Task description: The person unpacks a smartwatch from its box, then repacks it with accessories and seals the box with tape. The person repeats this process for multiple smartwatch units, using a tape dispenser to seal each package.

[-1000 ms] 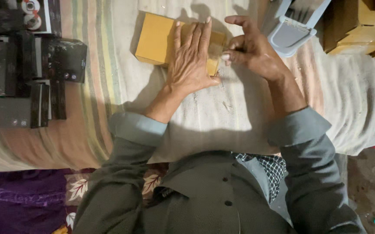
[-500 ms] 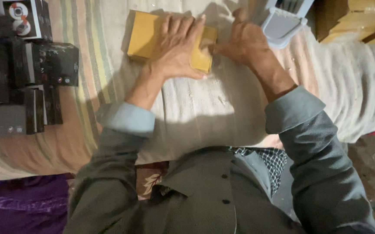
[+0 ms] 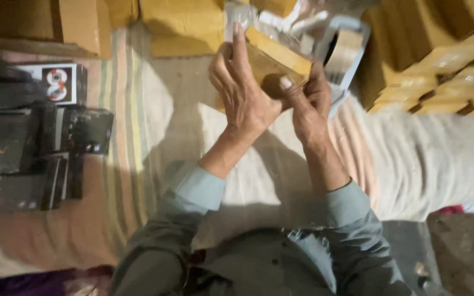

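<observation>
A small yellow-brown box [image 3: 278, 52] is held up between the left hand [image 3: 245, 93] and right hand [image 3: 308, 101]. Left of that box, well apart, lie flat black boxes [image 3: 23, 148], one with a white-and-red label [image 3: 56, 83]. Right of it stands a stack of tan cartons [image 3: 439, 60]; behind it lie larger yellow cartons [image 3: 185, 24].

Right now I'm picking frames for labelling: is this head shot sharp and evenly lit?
Head view: neither. The pale grey tape dispenser is smeared by motion blur, and the flat yellow cardboard box is soft; both hands cast hard shadows on the striped cloth; the black boxes sit dim.
</observation>
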